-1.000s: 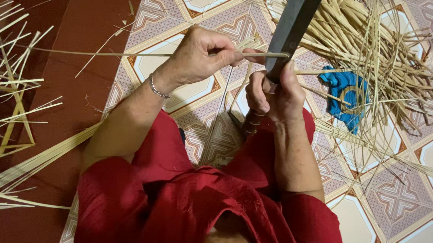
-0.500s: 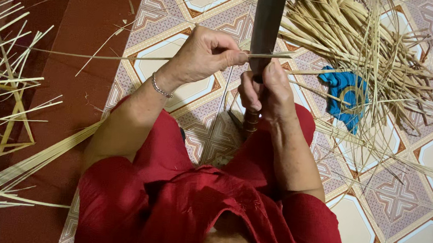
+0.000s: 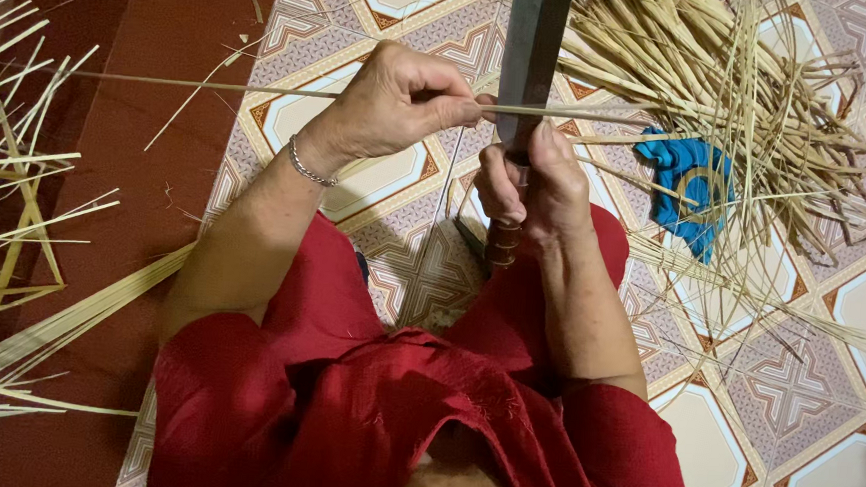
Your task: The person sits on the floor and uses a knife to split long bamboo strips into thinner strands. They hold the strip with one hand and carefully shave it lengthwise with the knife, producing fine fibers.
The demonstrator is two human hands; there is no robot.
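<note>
My left hand pinches a long thin bamboo strip that runs level across the view, from the far left to the blade. My right hand grips the wooden handle of a large dark knife, whose blade points straight away from me. The strip crosses the blade just above my right thumb. Both forearms come out of red sleeves, and a thin silver bracelet circles my left wrist.
A heap of pale bamboo slivers lies on the patterned floor tiles at the right, partly over a blue cloth. At the left, on the dark red floor, sit a half-woven bamboo frame and a bundle of long strips.
The knife blade has swung from leaning right to pointing straight ahead. My left hand still holds the strip against it; the hands have barely shifted.
</note>
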